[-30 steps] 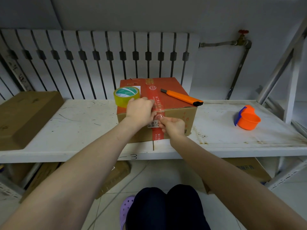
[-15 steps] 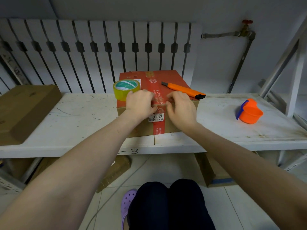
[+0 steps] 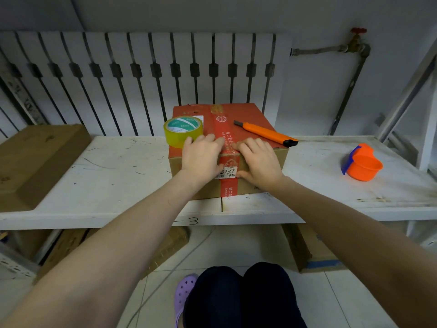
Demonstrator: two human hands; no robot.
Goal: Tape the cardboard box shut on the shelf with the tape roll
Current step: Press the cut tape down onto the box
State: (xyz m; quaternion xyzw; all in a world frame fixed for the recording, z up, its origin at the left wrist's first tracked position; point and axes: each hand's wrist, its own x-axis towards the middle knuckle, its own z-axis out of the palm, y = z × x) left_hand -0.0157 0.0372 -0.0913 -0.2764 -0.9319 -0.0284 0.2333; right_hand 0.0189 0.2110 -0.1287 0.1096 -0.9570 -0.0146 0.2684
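A cardboard box (image 3: 260, 114) with a red top stands on the white shelf (image 3: 113, 185), a red tape strip running down its middle seam and over the front face. The yellow tape roll (image 3: 183, 131) lies flat on the box's left top corner. My left hand (image 3: 201, 156) lies flat over the box's front top edge, left of the strip. My right hand (image 3: 259, 160) lies flat on the same edge, right of the strip. Both hands press on the box with fingers spread and hold nothing.
An orange utility knife (image 3: 266, 133) lies on the box's right top. An orange cup with a blue handle (image 3: 363, 163) sits on the shelf at right. A brown carton (image 3: 35, 162) lies at left. A radiator (image 3: 142, 79) stands behind. More cartons sit under the shelf.
My right hand has left the box's front face, where it pinched the tape, and now lies flat on the top edge. My left hand stays put.
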